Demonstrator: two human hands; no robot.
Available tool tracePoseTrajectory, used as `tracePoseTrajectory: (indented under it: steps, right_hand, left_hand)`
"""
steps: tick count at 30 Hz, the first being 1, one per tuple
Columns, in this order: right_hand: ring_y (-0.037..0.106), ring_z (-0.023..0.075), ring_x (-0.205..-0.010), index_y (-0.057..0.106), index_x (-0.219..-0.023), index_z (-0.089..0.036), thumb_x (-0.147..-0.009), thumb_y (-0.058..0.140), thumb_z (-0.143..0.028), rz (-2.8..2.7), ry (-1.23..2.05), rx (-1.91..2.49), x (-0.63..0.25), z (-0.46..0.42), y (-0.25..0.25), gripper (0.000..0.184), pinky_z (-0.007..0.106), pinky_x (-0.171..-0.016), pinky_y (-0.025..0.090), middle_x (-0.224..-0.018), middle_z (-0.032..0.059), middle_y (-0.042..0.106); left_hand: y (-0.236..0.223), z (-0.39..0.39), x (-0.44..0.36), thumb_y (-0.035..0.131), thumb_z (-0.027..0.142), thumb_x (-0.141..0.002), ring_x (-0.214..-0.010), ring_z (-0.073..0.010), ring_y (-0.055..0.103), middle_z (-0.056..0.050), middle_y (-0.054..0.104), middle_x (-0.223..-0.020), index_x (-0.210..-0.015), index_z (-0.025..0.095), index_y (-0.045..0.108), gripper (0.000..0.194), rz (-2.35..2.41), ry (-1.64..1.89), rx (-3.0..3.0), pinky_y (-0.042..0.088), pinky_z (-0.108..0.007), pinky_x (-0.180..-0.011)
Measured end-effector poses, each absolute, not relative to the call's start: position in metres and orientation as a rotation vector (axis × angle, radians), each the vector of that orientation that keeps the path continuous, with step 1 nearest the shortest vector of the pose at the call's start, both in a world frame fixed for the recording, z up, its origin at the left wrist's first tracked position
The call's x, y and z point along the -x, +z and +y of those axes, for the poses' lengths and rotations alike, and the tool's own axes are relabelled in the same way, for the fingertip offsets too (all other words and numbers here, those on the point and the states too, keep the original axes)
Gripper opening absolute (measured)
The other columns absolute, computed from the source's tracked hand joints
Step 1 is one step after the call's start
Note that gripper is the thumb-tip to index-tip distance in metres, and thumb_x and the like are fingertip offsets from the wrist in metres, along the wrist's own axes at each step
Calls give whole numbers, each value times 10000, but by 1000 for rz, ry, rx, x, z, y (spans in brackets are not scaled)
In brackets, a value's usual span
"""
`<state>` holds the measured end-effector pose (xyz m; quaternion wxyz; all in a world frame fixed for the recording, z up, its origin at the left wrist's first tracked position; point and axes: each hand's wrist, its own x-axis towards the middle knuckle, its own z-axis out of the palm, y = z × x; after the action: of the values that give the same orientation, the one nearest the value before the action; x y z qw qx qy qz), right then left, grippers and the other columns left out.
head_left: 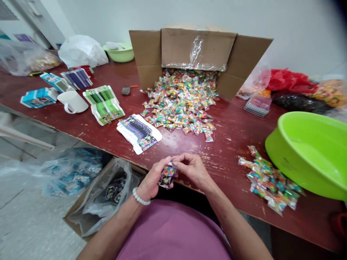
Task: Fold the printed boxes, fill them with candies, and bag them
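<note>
Both my hands meet at the near edge of the dark red table (233,133). My left hand (153,179), with a white bead bracelet at the wrist, is closed around a small purple printed box (167,176). My right hand (191,169) pinches the top of the same box with curled fingers. A stack of flat purple box blanks (139,133) lies just beyond my hands. Further back, a big heap of small colourful wrapped sweets (181,101) spills from a cardboard carton (199,47) lying on its side.
A lime green basin (309,151) stands at the right, a smaller pile of sweets (271,180) beside it. Green box blanks (104,104), a white mug (72,102), blue and purple packs and plastic bags lie at the left. A bag-lined carton (105,195) sits on the floor.
</note>
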<state>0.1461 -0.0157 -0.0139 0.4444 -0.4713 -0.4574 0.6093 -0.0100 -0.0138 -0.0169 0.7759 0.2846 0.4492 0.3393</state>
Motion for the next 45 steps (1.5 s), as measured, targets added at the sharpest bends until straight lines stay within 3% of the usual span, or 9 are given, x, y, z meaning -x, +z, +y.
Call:
tracePoseTrajectory:
  steps: [7, 12, 14, 20, 25, 30, 35, 39, 45]
  right_hand:
    - [647, 213, -965, 631, -1050, -255, -898, 639, -377, -1612, 1163, 1123, -139, -32, -19, 195, 374, -840, 532, -1132, 59, 673]
    - [488, 342, -1241, 448, -1364, -229, -706, 809, -357, -2054, 568, 1193, -127, -38, -29, 761, 511, -1016, 408, -1399, 154, 520]
    - [484, 376, -1220, 408, -1418, -216, -694, 791, -304, -2165, 392, 1251, -123, -37, -33, 824, 553, -1008, 380, -1404, 176, 517]
    - [539, 350, -1098, 485, -1366, -228, -710, 745, -302, -2170, 451, 1139, -102, -28, -43, 710, 515, -953, 439, -1221, 150, 591]
    - [492, 355, -1232, 355, -1468, -243, -706, 804, -488, -2229, 754, 951, -78, -12, -49, 918, 518, -1007, 444, -1388, 164, 491]
    - [570, 323, -1094, 510, -1317, -177, -877, 638, -432, -1899, 555, 1304, -84, 61, -67, 524, 508, -949, 470, -1176, 163, 584]
    - [567, 342, -1064, 568, -1264, -159, -839, 686, -464, -1910, 388, 1656, -79, 107, -72, 536, 477, -873, 472, -1150, 170, 567]
    - [548, 344, -1057, 556, -1260, -150, -799, 710, -549, -1953, 269, 1766, -68, 105, -76, 629, 446, -851, 443, -1139, 173, 567]
    - [543, 340, -1064, 607, -1119, -167, -747, 741, -532, -1871, 396, 1821, -69, 105, -81, 538, 440, -873, 411, -1131, 153, 584]
  left_hand:
    - [-18, -6, 16, 588, 302, -786, -522, -152, 629, -62, 727, -788, -1109, 109, 698, 392, 861, 817, -409, 503, -250, -429]
    - [-23, -9, 14, 621, 265, -782, -690, -168, 676, -35, 722, -809, -999, 137, 704, 265, 830, 969, -253, 538, -255, -614]
    - [-27, -13, 13, 645, 308, -813, -781, -181, 691, -40, 726, -842, -976, 142, 698, 239, 832, 1035, -185, 545, -272, -710]
    - [-40, -28, 28, 711, 517, -809, -979, -220, 664, -74, 723, -995, -1008, 146, 690, 421, 872, 1135, -380, 500, -319, -882]
    - [-44, -49, 90, 593, 529, -889, -930, -213, 656, -41, 693, -940, -1209, 201, 591, 458, 1264, 1243, -695, 501, -324, -846]
    - [-52, -49, 164, 604, 482, -865, -1154, -304, 561, -101, 642, -1193, -1220, 238, 632, 432, 2050, 984, -1459, 411, -443, -1016]
    - [-52, -2, 139, 466, 433, -964, -1198, -313, 493, -134, 551, -1349, -1378, 266, 559, 456, 2185, 776, -2055, 365, -463, -1029]
    - [-55, 36, 111, 565, 475, -912, -1113, -350, 475, -146, 583, -1245, -1278, 285, 650, 421, 2255, 583, -2202, 354, -493, -948]
    - [-56, 47, 117, 606, 494, -886, -1064, -310, 472, -116, 569, -1160, -1140, 268, 678, 347, 2207, 492, -2260, 360, -449, -917]
